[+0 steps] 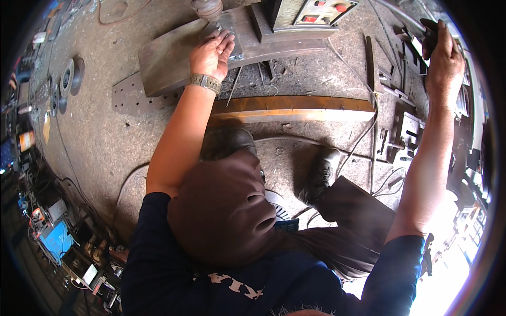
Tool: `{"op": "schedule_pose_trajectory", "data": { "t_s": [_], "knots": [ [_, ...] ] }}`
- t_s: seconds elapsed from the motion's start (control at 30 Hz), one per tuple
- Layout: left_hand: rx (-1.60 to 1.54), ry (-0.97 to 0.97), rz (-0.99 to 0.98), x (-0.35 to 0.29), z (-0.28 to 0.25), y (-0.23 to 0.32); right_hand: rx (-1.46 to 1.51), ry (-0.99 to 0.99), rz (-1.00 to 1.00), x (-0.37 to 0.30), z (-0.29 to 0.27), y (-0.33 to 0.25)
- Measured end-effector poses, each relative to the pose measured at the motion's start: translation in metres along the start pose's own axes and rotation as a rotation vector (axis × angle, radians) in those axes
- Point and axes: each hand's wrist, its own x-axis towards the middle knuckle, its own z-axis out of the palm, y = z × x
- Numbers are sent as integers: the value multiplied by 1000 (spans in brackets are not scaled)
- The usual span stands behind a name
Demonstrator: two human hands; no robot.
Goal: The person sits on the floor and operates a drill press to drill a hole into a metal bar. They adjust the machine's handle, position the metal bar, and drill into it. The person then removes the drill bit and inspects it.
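Observation:
My left hand (210,59), with a watch (204,82) on its wrist, reaches to the drill press at the top. Its bent fingers press on a small flat metal plate (232,35) lying on the steel base (168,59). Just above the fingertips hangs the spindle (207,7); the tool's tip is partly hidden by the fingers. My right arm stretches far to the upper right. There my right hand (446,66) is closed around the black knob (430,38) of a metal lever (403,13).
A control box (311,15) with red buttons stands on the base. A rusty steel bar (295,108) lies before my boots. Cables (295,139) cross the floor. Metal parts (405,137) lie at right, round discs (67,78) at left, and tools with a blue box (56,241) at lower left.

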Motion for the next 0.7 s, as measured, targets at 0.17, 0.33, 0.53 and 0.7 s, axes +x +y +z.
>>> {"op": "schedule_pose_trajectory", "data": {
  "t_s": [0.17,0.33,0.53,0.7],
  "knots": [
    [253,35,130,-11,10,-3,16,-9,-44,-2,1,2],
    [459,11,223,-8,3,-6,19,-2,-41,-3,1,-4],
    [358,-8,170,-4,-4,0,34,-35,-33,-3,2,-8],
    [471,-22,212,1,-13,2,38,-22,11,1,5,-1]
  ]
}}
